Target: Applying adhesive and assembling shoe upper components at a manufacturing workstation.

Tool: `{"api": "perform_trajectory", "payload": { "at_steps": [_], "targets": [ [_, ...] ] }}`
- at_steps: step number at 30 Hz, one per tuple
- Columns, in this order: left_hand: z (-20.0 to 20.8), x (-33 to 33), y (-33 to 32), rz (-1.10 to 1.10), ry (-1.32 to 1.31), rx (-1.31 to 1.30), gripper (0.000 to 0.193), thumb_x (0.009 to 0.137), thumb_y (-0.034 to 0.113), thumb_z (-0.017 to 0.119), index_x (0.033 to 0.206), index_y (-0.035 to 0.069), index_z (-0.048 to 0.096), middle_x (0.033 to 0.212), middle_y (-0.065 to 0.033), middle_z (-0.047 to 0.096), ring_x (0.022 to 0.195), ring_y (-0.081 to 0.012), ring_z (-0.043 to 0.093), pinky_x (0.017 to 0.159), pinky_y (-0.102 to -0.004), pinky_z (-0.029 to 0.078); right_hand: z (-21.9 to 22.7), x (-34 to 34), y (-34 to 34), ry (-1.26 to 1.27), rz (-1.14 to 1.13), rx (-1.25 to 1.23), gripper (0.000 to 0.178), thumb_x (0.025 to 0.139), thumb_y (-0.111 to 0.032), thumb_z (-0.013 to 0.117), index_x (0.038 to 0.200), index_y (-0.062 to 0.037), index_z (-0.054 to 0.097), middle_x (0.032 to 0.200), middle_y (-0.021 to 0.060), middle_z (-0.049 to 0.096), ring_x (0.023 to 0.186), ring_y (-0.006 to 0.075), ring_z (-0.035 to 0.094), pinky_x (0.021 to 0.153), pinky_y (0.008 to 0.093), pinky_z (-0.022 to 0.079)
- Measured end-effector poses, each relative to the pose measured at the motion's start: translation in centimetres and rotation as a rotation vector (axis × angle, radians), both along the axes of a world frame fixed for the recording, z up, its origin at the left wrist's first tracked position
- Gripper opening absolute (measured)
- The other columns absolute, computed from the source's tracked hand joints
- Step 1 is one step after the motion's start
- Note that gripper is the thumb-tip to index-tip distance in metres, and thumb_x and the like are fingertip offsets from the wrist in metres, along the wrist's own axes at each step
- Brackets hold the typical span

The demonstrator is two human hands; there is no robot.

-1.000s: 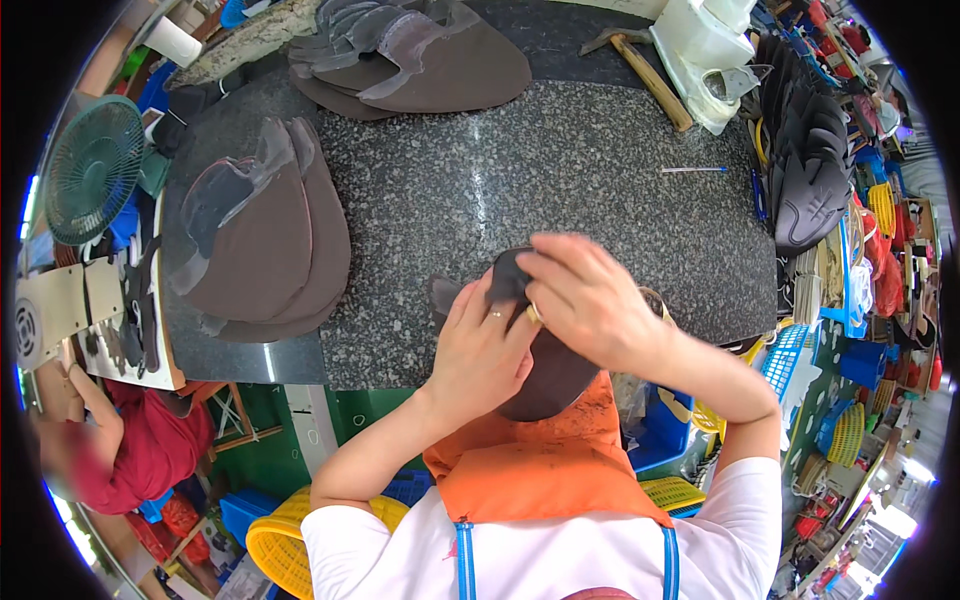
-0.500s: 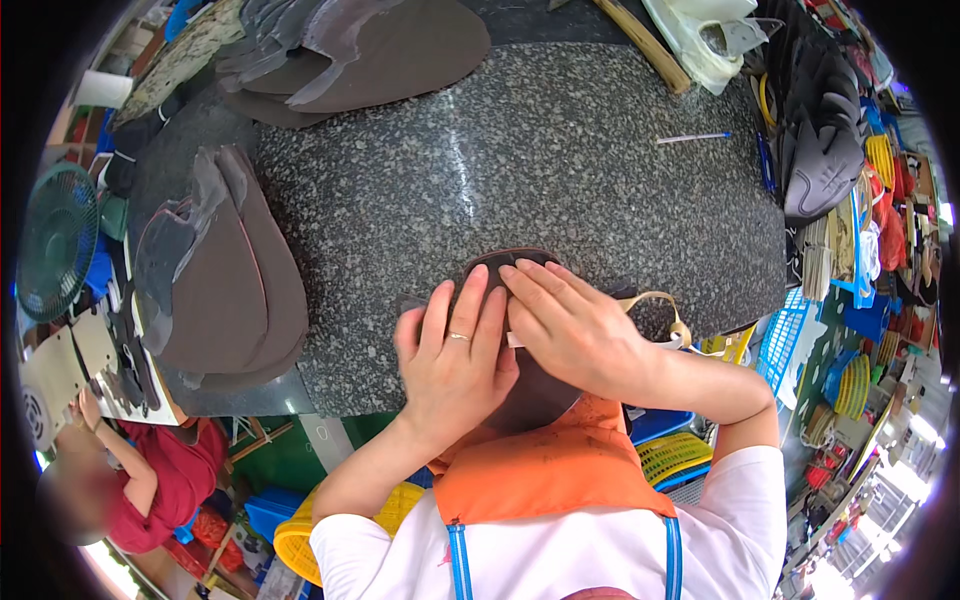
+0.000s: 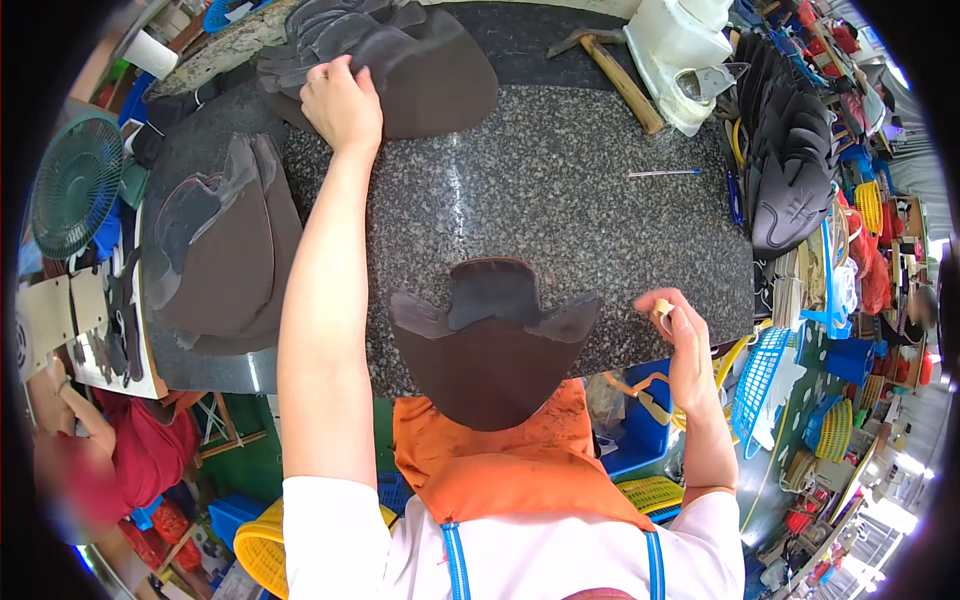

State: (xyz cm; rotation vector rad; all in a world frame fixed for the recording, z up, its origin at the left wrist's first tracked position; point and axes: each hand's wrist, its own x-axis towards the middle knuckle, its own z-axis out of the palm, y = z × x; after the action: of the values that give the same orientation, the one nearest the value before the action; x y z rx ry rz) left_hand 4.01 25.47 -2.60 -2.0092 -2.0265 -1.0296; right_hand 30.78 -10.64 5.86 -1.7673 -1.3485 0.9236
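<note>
My left hand (image 3: 342, 105) reaches to the far left, its bent fingers closed at the edge of a dark brown shoe upper piece in a stack of shoe upper pieces (image 3: 440, 85); the fingertips are partly hidden. Another shoe upper piece (image 3: 490, 365) lies spread flat in front of me, its rounded end overhanging the near table edge and its two grey wings and dark tab facing away. To the right of it, my right hand (image 3: 685, 345) is curled round a small cream roll of tape (image 3: 664, 308), held above the near right part of the table.
More shoe upper pieces (image 3: 225, 265) lie at the left of the speckled stone table (image 3: 540, 200). A hammer (image 3: 620, 80), a white machine (image 3: 680, 60), a pen (image 3: 663, 173) and a stack of black parts (image 3: 795, 170) stand or lie at the far right. A co-worker (image 3: 130, 450) sits at left.
Both hands have left the shoe upper piece in front of me, which now shows whole. My left hand went up and left to the stack; my right moved right with the tape.
</note>
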Motion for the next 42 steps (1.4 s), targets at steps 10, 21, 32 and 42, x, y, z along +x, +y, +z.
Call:
{"api": "perform_trajectory", "payload": {
  "at_steps": [10, 21, 32, 42],
  "targets": [
    [13.2, 0.4, -18.0, -0.668, -0.599, 0.179, 0.028, 0.094, -0.001, 0.055, 0.122, -0.004, 0.054, 0.114, -0.0091, 0.061, 0.099, -0.0144, 0.059, 0.09, -0.0279, 0.047, 0.2, -1.8, -0.5, -0.258, -0.108, 0.272, 0.01, 0.084, -0.003, 0.066, 0.083, -0.0014, 0.057, 0.071, 0.0094, 0.055, 0.062, 0.023, 0.054, 0.057, 0.0318, 0.042],
    [6.3, 0.1, -24.5, -0.996, -0.998, -1.187, 0.04, 0.09, -0.004, 0.054, 0.13, -0.002, 0.054, 0.108, -0.0066, 0.067, 0.099, -0.0095, 0.062, 0.085, -0.0257, 0.05, -1.2, -7.3, 4.3, -0.541, 0.361, 0.462, 0.023, 0.083, -0.023, 0.07, 0.074, -0.0096, 0.053, 0.068, 0.0048, 0.056, 0.065, 0.0238, 0.061, 0.052, 0.037, 0.049],
    [5.4, -0.6, -25.1, -0.897, -0.796, -0.891, 0.031, 0.093, 0.0, 0.056, 0.123, -0.001, 0.062, 0.105, -0.0053, 0.071, 0.093, -0.0061, 0.063, 0.081, -0.0237, 0.05, 0.4, -5.8, 2.8, -0.477, 0.139, 0.533, 0.035, 0.071, -0.028, 0.081, 0.067, -0.0097, 0.05, 0.064, 0.0047, 0.051, 0.059, 0.024, 0.056, 0.05, 0.0373, 0.044],
    [6.6, -1.7, -25.2, -0.846, -0.89, -0.881, 0.034, 0.094, 0.0, 0.056, 0.128, -0.001, 0.059, 0.097, -0.005, 0.071, 0.088, -0.0049, 0.06, 0.077, -0.0197, 0.048, 3.0, -1.0, -0.5, -0.276, 0.218, 0.304, 0.039, 0.069, -0.03, 0.082, 0.092, -0.0067, 0.062, 0.083, 0.0091, 0.061, 0.076, 0.0316, 0.061, 0.071, 0.0389, 0.05]
  ]
}}
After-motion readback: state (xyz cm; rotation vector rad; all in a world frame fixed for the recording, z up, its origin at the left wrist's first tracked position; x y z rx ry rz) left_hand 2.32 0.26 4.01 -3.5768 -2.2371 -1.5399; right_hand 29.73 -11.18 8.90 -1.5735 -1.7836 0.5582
